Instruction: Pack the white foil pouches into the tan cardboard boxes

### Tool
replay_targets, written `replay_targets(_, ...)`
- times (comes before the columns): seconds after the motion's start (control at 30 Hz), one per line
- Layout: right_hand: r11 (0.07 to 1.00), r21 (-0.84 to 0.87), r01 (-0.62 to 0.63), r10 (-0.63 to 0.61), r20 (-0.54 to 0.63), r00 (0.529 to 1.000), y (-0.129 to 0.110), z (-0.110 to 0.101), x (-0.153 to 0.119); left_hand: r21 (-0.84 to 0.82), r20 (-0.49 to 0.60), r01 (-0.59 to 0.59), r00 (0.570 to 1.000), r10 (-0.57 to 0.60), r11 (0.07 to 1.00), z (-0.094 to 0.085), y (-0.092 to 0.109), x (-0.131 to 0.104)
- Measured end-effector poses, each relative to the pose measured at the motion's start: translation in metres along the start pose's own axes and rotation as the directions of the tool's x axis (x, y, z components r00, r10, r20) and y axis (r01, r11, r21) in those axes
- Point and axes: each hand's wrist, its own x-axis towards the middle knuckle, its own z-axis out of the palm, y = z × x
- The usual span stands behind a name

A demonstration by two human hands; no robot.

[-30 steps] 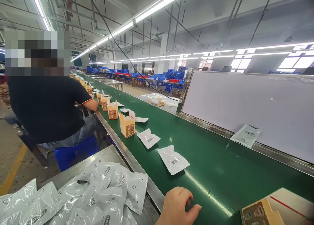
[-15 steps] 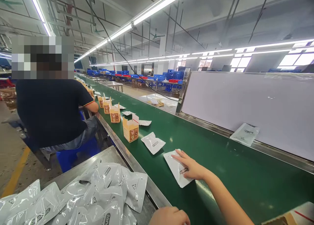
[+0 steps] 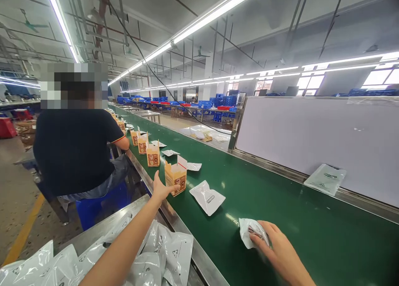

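My right hand [image 3: 276, 244] is closed round a white plastic pouch [image 3: 249, 232], which is bunched up in its fingers above the green conveyor belt. My left hand [image 3: 163, 188] reaches out to an open-topped orange and brown carton [image 3: 178, 180], thumb and fingers spread at its near side. Whether the fingertips press on the carton I cannot tell. Between my two hands a second white pouch [image 3: 207, 198] lies flat on the belt. Under my left forearm, a heap of white pouches [image 3: 177, 252] covers part of the metal side table.
More open cartons [image 3: 153, 155] and pouches [image 3: 193, 166] line the green belt [image 3: 249, 182] further off. A co-worker [image 3: 75, 149] sits at the left edge of the belt. On the right, a pale pouch [image 3: 326, 178] leans against a white panel [image 3: 305, 132].
My right hand has gathered up the pouch that lay flat beneath it. My left hand has moved from the bottom edge forward to the carton. The view has shifted slightly.
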Motion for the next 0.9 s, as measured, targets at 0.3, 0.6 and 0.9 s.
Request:
replay_targets(0.3,0.95,0.087,0.301,-0.229,-0.462,0.857,-0.109,-0.035,0.011,0.016,0.135,-0.254,0.959,0.249,0.967,0.029,0.002,-0.027)
replay_targets(0.6,0.737,-0.108,0.667,-0.671,-0.236,0.703,-0.159,0.037,0.072,0.203,0.086,-0.468,0.884,0.46,0.86,0.039,0.004,-0.078)
replay_targets(0.9,0.741,-0.017,0.671,-0.593,0.45,0.667,-0.148,0.014,0.082,0.177,0.221,-0.593,0.802,0.555,0.786,0.048,0.006,-0.093)
